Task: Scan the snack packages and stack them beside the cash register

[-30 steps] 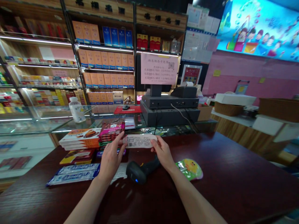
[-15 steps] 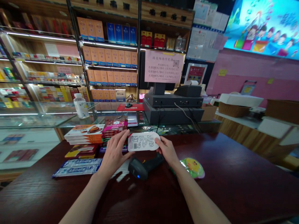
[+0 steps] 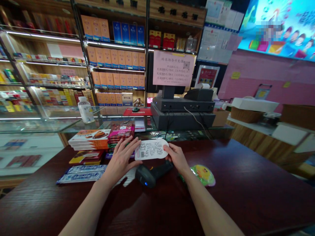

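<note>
Both my hands hold a flat white packet (image 3: 151, 149) with black print and a barcode, its printed back turned up toward me. My left hand (image 3: 122, 159) grips its left edge with fingers spread along it. My right hand (image 3: 176, 158) pinches its right edge. Just below the packet a black barcode scanner (image 3: 150, 173) lies on the dark wooden counter (image 3: 246, 193). A similar packet with a green and yellow cartoon front (image 3: 203, 174) lies to the right of my right wrist.
Left of my hands lie orange snack boxes (image 3: 90, 139), a pink stack of packets (image 3: 120, 133) and blue-white bars (image 3: 82, 173). Behind stand a glass display case (image 3: 44, 126), a till with monitor (image 3: 180, 109), a bottle (image 3: 85, 109) and stocked shelves.
The packet was tilted from edge-on to its printed back facing me, and both hands lowered it slightly toward the scanner. The view shifted a little.
</note>
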{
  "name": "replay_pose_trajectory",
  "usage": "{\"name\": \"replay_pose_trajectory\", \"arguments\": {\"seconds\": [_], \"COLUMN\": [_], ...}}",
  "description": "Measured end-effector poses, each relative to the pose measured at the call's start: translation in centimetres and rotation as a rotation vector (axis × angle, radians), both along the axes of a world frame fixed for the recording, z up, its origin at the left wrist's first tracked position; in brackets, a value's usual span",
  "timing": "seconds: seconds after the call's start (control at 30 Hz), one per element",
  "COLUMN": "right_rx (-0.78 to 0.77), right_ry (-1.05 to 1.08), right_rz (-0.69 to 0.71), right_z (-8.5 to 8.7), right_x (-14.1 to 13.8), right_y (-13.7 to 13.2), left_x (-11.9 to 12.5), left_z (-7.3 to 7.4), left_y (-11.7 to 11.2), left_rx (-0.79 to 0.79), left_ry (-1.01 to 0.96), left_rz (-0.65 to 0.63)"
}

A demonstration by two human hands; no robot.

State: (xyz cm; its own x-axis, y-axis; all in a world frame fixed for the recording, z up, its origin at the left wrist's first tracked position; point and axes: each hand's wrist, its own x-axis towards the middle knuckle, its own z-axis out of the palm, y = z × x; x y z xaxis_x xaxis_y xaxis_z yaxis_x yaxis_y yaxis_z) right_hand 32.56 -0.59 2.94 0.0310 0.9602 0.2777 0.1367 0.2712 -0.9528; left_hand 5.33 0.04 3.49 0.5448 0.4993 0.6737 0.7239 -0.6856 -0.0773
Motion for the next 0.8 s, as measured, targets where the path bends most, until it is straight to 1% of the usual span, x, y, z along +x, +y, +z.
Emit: {"name": "replay_pose_trajectory", "arguments": {"seconds": [0.1,0.23,0.4,0.57,0.7,0.8], "right_rx": [-0.008,-0.015,-0.021,-0.071,-0.065,-0.067], "right_ry": [0.009,-0.002,-0.011,-0.042,-0.2,-0.391], "right_rz": [0.013,0.063,0.163,0.171,0.173,0.263], "right_z": [-0.3,-0.9,-1.4,-1.6,-0.9,0.1], "right_x": [0.0,-0.1,-0.6,-0.5,0.6,1.7], "right_y": [0.2,0.4,0.5,0.6,0.5,0.0], "left_x": [0.0,-0.4,-1.1,-1.3,-1.6,-2.0], "left_z": [0.0,-0.3,-0.9,-0.8,-0.8,-1.0], "left_y": [0.0,0.1,0.4,0.3,0.5,0.7], "left_rx": [-0.048,-0.086,-0.089,-0.054,-0.029,-0.02], "left_ry": [-0.031,-0.106,-0.182,-0.248,-0.272,-0.273], "left_rz": [-0.012,0.009,0.009,-0.028,-0.042,-0.048]}}
